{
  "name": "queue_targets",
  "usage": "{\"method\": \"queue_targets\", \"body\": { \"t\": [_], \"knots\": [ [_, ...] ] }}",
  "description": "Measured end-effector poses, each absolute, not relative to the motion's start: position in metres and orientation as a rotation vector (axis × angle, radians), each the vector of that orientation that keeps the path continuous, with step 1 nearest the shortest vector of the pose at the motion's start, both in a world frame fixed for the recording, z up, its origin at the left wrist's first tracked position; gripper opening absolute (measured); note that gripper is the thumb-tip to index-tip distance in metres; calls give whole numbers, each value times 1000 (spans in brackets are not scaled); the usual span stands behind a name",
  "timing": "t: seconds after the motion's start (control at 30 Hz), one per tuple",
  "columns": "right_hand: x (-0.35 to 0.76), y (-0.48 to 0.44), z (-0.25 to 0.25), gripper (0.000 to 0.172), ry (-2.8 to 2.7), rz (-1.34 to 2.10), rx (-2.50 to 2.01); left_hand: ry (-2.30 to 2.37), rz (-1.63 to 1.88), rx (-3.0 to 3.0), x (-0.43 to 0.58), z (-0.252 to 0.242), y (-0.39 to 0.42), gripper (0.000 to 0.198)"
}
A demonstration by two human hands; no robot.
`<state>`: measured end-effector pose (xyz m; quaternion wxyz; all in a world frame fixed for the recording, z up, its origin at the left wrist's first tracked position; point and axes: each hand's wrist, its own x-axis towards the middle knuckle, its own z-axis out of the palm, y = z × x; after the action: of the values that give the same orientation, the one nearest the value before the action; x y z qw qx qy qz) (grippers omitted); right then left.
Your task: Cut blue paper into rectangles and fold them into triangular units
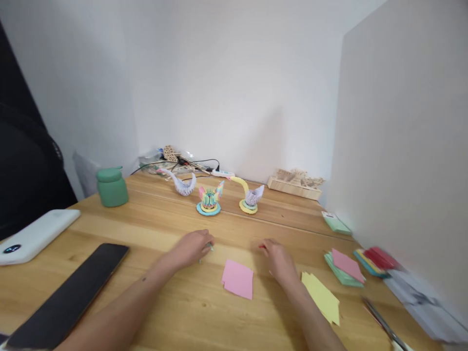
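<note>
Above the wooden table, my left hand (197, 245) is closed, pinching a small light-green paper piece (210, 246). A small red piece (262, 246), perhaps paper, shows at the fingertips of my right hand (278, 259), which is also closed and slightly blurred. Between the two hands, a little nearer to me, lies a stack of pink paper squares (237, 279). Yellow paper sheets (321, 296) rest beside my right forearm. Beyond the hands stand a multicoloured folded-paper swan body (209, 200) on a blue base, a yellow-necked paper swan (251, 196), and a pale purple paper swan (183, 186).
At right are pink and green paper (345, 268), red sheets (380, 258) and scissors (383, 322). On the left lie a black phone (73, 295) and a white device (40, 235), with a green jar (112, 187) behind. A wooden model (295, 185) sits by the wall.
</note>
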<state>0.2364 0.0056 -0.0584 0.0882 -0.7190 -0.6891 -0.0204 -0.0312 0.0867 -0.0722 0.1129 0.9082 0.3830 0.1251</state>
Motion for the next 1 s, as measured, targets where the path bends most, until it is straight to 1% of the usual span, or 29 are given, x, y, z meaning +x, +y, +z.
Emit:
{"method": "queue_targets", "body": {
  "t": [0.13,0.27,0.4,0.53,0.63,0.8,1.0],
  "knots": [
    [265,3,-58,21,-1787,-64,-2209,1103,395,2649,-32,-74,87,24],
    [277,3,-65,22,-1852,-85,-2229,1095,417,2631,-33,-75,88,24],
    [273,5,-74,25,-1918,-281,-2001,1090,437,2607,-34,-74,86,25],
    [259,4,-78,29,-2002,-362,-1686,1078,459,2572,-35,-71,85,27],
    [247,1,-75,27,-2069,-325,-1529,1062,492,2523,-37,-70,86,31],
    [228,-7,-67,25,-2225,-152,-1386,1043,619,2383,-39,-69,87,36],
    [212,-13,-65,25,-2327,-15,-1312,1180,983,1999,-45,-54,110,37]
  ]
}}
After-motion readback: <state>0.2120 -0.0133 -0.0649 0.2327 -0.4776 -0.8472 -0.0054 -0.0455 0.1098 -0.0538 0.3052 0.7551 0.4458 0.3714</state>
